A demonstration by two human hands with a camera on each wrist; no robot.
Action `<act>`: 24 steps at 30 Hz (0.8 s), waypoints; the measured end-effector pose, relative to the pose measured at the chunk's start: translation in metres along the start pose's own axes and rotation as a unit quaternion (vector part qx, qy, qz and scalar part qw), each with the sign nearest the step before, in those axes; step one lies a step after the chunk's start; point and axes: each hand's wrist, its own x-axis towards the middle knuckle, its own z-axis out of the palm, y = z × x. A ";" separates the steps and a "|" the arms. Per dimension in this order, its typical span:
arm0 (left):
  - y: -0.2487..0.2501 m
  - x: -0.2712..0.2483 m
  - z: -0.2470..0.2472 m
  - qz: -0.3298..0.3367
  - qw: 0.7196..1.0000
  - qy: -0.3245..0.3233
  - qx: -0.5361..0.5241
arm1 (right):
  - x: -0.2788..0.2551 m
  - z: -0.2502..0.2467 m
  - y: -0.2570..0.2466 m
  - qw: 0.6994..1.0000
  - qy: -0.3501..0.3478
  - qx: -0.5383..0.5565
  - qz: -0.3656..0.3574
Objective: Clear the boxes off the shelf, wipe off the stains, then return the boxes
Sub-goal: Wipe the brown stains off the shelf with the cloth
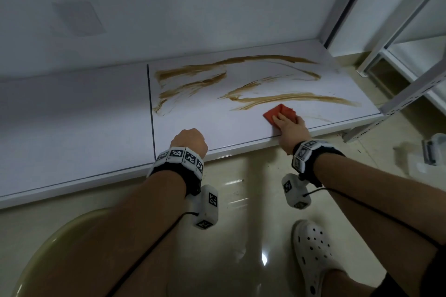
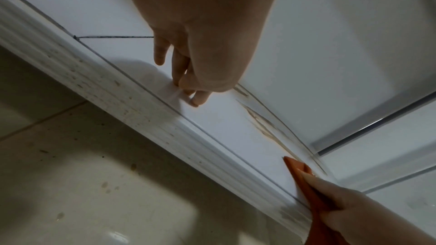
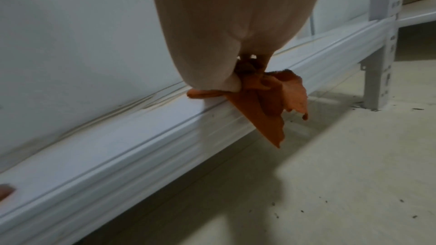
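Glossy beige tiled floor (image 1: 243, 190) below fingertip level, speckled with dark debris. White perforated clog (image 1: 313, 251) behind the fingers. Yellow-green rounded stool (image 1: 55, 243) behind, leftward. Small white device (image 1: 433, 149) right of the fingers.

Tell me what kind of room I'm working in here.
Probably a storeroom or utility space: low white metal shelving with a slotted upright post, bare white wall and glossy tiled floor. Brown stains streak the shelf; right hand holds an orange cloth.
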 end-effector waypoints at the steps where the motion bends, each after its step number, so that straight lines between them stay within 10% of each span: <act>1: 0.000 -0.001 0.001 -0.004 1.000 0.003 -0.005 | -0.004 0.003 -0.003 1.000 0.023 -0.014 -0.001; 13: 0.011 0.000 0.001 -0.012 0.999 0.030 0.022 | 0.000 0.020 -0.062 0.966 0.046 -0.065 -0.245; 24: 0.045 0.003 0.009 0.039 0.997 0.020 0.066 | 0.025 0.003 0.073 0.996 0.067 0.016 0.055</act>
